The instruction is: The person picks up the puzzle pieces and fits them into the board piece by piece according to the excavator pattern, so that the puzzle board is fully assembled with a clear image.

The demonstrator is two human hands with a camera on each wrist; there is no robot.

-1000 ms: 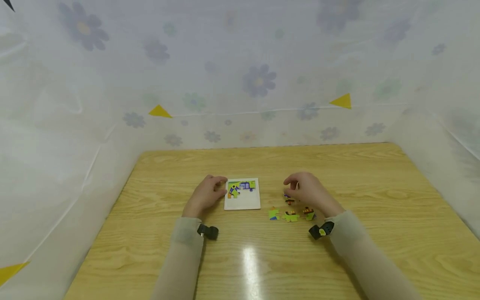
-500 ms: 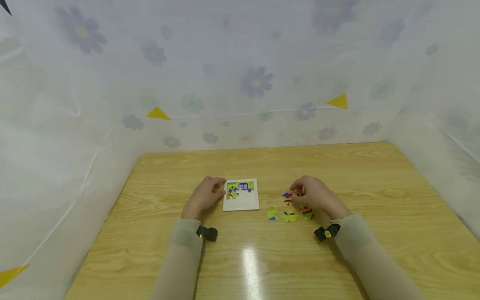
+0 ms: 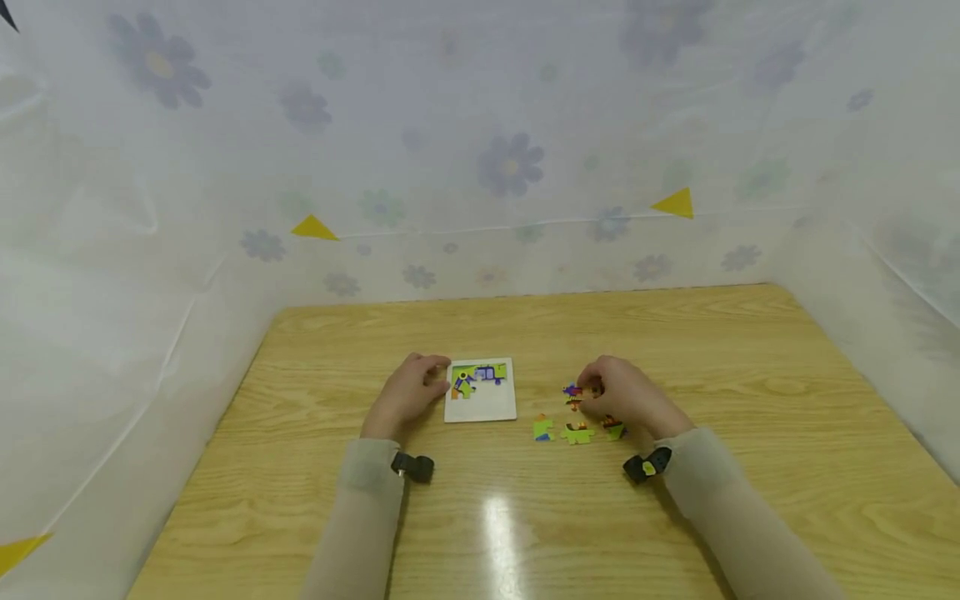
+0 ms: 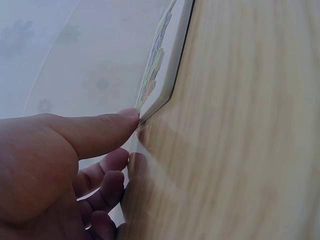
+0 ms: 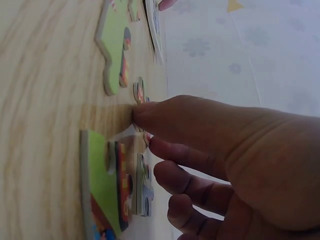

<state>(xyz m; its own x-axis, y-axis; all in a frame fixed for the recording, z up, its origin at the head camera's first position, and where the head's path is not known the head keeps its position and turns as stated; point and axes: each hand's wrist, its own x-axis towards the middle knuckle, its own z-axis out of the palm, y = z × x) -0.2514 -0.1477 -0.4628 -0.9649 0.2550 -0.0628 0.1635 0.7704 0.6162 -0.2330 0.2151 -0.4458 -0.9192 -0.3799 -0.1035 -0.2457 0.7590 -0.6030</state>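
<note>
My left hand (image 3: 411, 390) rests beside the left edge of a square white puzzle tray (image 3: 491, 410). In the left wrist view its thumb (image 4: 107, 131) touches the tray's corner, the other fingers loosely bent. Several joined pieces showing part of a green and blue vehicle (image 3: 490, 373) fill the tray's upper part. My right hand (image 3: 630, 396) is low over the loose pieces, its thumb and forefinger pinching a purple and red puzzle piece (image 3: 572, 391), partly hidden behind the thumb in the right wrist view. Another piece (image 5: 143, 187) lies under the other fingers.
Loose green pieces lie nearer me: one with a blue corner (image 3: 543, 428), one in the middle (image 3: 577, 434), and one by the right wrist (image 3: 614, 428). The wooden table (image 3: 315, 533) is enclosed by a white flowered sheet (image 3: 420, 167). Both wrists wear black straps.
My right hand has shifted slightly right and down, uncovering more of the purple and red piece, with thumb and forefinger now around it. The left hand stays at the tray.
</note>
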